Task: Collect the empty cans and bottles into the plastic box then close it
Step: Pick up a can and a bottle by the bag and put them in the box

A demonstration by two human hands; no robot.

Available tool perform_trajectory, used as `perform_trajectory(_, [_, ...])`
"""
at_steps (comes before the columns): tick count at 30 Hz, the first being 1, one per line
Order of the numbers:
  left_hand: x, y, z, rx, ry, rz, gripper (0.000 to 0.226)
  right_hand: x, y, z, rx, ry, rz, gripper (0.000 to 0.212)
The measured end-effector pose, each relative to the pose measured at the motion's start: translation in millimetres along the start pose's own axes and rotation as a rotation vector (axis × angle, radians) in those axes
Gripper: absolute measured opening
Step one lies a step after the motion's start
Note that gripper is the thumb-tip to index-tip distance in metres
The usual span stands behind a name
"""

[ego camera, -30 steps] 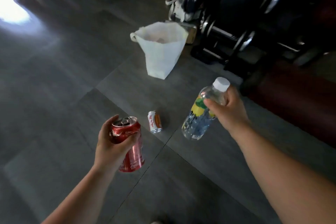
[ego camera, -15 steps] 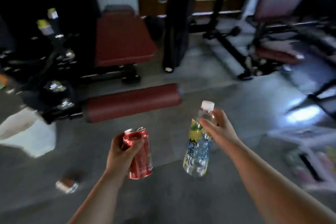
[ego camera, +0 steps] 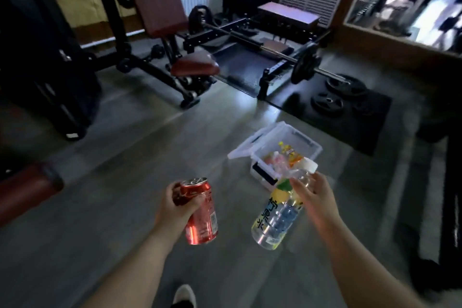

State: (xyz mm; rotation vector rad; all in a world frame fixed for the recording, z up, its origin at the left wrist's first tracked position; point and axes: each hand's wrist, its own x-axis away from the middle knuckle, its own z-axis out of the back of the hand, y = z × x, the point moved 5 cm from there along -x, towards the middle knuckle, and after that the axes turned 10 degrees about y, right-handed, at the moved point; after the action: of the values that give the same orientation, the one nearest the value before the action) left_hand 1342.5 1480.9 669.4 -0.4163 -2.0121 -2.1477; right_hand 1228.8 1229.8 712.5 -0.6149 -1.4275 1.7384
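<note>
**Can and bottle in hand, box open on the floor**

The left hand [ego camera: 175, 207] has its grip wrapped around a red can [ego camera: 200, 215], thumb across the front near the top. The can is shiny, its tab end open and tilted up, with a pale code patch on its side. The right hand [ego camera: 315, 197] pinches a clear bottle [ego camera: 277, 215] by the neck just under its white cap; the body hangs down and to the left of the grip, see-through, with a yellow and green label carrying dark characters. Beyond the right grip, on the grey floor [ego camera: 125, 182], sits the clear plastic box [ego camera: 307, 142], already holding colourful bottles, its lid [ego camera: 250, 145] leaning open at its left side.
</note>
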Motion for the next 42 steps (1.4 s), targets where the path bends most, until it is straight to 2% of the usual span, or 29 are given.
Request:
perform_trajectory(4, [-29,-5,-91,-0.042,-0.054,-0.02,0.069,-69,23,39,-0.016,0.096,-0.035,0.034])
perform_trajectory(7, [-67,-10,-155,-0.102,-0.089,0.004,0.074,-132,39,53,-0.009,0.128,-0.062,0.031])
perform_trajectory(13, [-196,-45,-303,-0.19,-0.095,0.052,0.076,-304,92,39,0.062,0.124,-0.097,0.037])
perform_trajectory(17, [-283,-105,-393,-0.248,-0.128,0.078,0.081,-412,165,19,0.067,0.145,-0.127,0.044])
perform_trajectory(19, [-324,-141,-427,-0.275,-0.121,0.056,0.074,-460,209,6,0.063,0.148,-0.128,0.039])
perform_trajectory(21, [-361,-183,-457,-0.31,-0.143,0.032,0.058,-504,260,-11,0.095,0.137,-0.098,0.037])
perform_trajectory(23, [-396,-224,-481,-0.358,-0.141,-0.017,0.051,-545,309,-25,0.101,0.149,-0.049,0.039])
perform_trajectory(26, [-439,-284,-519,-0.46,-0.142,-0.096,0.062,-603,379,-43,0.057,0.174,0.005,0.038])
perform_trajectory(29, [-475,-342,-555,-0.531,-0.245,-0.054,0.051,-648,444,-63,0.051,0.16,-0.011,0.036])
perform_trajectory(32, [-505,-377,-574,-0.513,-0.267,-0.035,0.047,-672,490,-75,0.118,0.155,-0.002,0.059])
perform_trajectory(36, [-513,-400,-592,-0.792,-0.305,-0.082,0.054,-680,518,-85,0.286,0.076,-0.051,0.063])
perform_trajectory(42, [-534,-413,-592,-0.864,-0.255,0.069,0.062,-685,526,-96,0.616,0.045,-0.122,0.06])
